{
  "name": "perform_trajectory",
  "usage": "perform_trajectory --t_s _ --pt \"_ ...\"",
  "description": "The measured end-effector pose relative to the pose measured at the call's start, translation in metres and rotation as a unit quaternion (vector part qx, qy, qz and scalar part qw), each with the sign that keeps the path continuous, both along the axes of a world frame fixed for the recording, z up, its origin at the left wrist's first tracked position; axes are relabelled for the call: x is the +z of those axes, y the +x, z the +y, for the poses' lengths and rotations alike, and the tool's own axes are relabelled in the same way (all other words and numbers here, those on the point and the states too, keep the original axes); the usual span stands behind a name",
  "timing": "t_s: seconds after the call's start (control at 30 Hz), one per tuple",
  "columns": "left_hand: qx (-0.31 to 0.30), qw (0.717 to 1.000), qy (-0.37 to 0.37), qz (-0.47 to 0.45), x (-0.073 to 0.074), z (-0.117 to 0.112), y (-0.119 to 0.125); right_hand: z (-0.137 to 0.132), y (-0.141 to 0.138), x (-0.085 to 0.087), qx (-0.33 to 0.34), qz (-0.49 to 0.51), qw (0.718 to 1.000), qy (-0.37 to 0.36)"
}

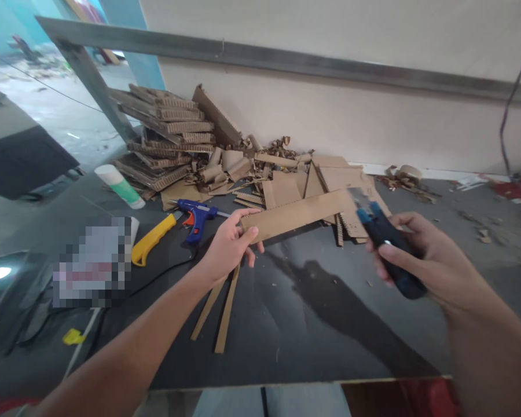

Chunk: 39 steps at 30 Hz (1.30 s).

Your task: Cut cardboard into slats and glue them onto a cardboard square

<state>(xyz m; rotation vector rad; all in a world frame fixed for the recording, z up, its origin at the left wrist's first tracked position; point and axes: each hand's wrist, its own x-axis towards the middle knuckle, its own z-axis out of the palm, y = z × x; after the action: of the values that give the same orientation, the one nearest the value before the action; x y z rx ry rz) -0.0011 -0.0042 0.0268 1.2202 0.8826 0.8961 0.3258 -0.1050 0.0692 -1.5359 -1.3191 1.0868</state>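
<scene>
My left hand [228, 246] grips the near end of a long cardboard strip [301, 213], held above the dark table [312, 324]. My right hand [421, 260] is closed around a black and blue utility knife [384, 240]. The knife's blade points toward the far end of the strip and looks blurred. Two thin cardboard strips [219, 310] lie on the table below my left hand.
A blue glue gun [196, 218], a yellow-handled knife [153, 238] and a white and green bottle [120, 185] lie at the left. Stacked corrugated cardboard [167, 139] and scraps [282, 179] pile against the wall. A pixelated object [93, 260] sits at the left.
</scene>
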Motion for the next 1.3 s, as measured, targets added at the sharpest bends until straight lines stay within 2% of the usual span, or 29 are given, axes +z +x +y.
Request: perform_trajectory --t_s 0.1,0.23,0.33,0.43,0.53,0.6,0.67,0.77,0.87,0.97,1.07,1.3 --pt "0.010 1.000 0.000 0.020 -0.001 0.000 0.000 0.028 -0.035 0.000 0.045 0.046 0.996 0.058" --pt "0.016 0.999 -0.010 0.033 -0.002 0.001 -0.002 0.059 -0.061 -0.025 0.081 0.111 0.981 0.138" --pt "0.027 0.999 -0.014 0.036 -0.002 0.002 -0.003 0.068 -0.067 -0.050 0.024 0.204 0.965 0.162" --pt "0.029 0.999 -0.011 0.041 -0.003 0.002 -0.003 0.069 -0.063 -0.064 -0.023 0.226 0.964 0.141" --pt "0.019 0.998 -0.025 0.048 -0.006 0.001 -0.001 0.066 -0.057 -0.066 -0.029 0.204 0.973 0.106" --pt "0.011 0.998 -0.034 0.047 -0.007 0.001 0.001 0.064 -0.054 -0.065 -0.022 0.195 0.974 0.110" --pt "0.011 0.998 -0.032 0.047 -0.009 0.001 0.001 0.062 -0.053 -0.065 -0.003 0.170 0.976 0.133" --pt "0.019 0.998 -0.014 0.062 -0.010 0.002 0.001 0.060 -0.053 -0.064 0.022 0.055 0.979 0.195" --pt "0.017 0.996 0.007 0.085 -0.008 0.003 0.000 0.059 -0.055 -0.061 0.048 -0.094 0.955 0.277" --pt "0.015 0.994 0.023 0.102 -0.007 0.002 -0.001 0.058 -0.058 -0.055 0.075 -0.172 0.925 0.331" --pt "0.009 0.992 0.033 0.118 -0.007 0.002 -0.002 0.057 -0.061 -0.052 0.093 -0.186 0.916 0.344" --pt "0.012 0.991 0.043 0.126 -0.002 -0.001 0.000 0.056 -0.063 -0.053 0.105 -0.204 0.914 0.334"
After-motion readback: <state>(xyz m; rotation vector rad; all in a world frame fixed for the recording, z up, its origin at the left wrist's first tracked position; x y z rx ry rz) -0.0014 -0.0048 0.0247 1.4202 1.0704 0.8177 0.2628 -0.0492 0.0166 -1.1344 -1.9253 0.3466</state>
